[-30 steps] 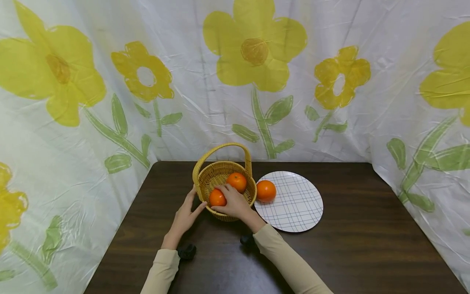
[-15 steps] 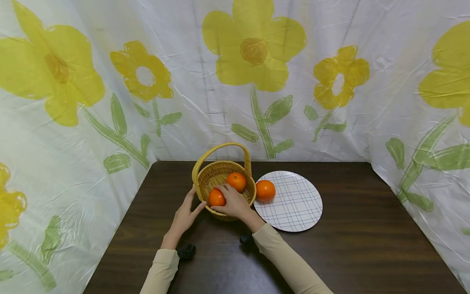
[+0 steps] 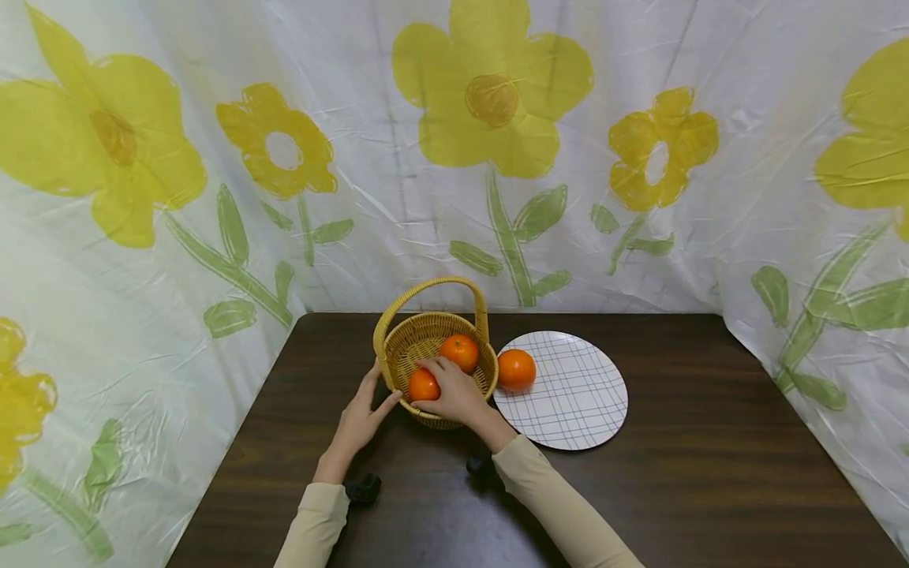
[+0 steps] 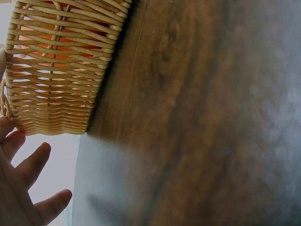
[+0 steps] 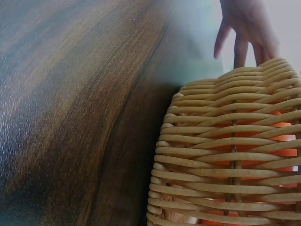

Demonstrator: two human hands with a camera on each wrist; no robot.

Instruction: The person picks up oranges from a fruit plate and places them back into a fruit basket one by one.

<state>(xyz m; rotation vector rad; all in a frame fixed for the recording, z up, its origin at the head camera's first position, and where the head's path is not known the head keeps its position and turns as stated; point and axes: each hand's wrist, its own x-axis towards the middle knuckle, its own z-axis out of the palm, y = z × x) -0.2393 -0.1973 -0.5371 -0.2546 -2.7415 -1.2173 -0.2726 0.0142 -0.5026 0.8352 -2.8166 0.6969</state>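
Observation:
A yellow wicker basket (image 3: pixel 435 424) with a tall arched handle stands on the dark wooden table. Inside it, my right hand (image 3: pixel 454 393) curls its fingers and thumb around an orange (image 3: pixel 424 385) near the front left. A second orange (image 3: pixel 459 353) lies just behind that hand. Spread at the basket's left side, my left hand (image 3: pixel 357 422) touches the rim with thumb and fingertips. Its fingers (image 4: pixel 35 165) look extended beside the weave in the left wrist view. Orange colour shows through the wicker in both wrist views, while the right hand's fingers are hidden in the right one.
Right of the basket lies a round white plate (image 3: pixel 575 394) with a blue grid pattern. A third orange (image 3: pixel 516 370) sits on its left edge, close to the basket. Behind the table (image 3: pixel 696 442) hangs a white curtain (image 3: pixel 383 197) with yellow flowers.

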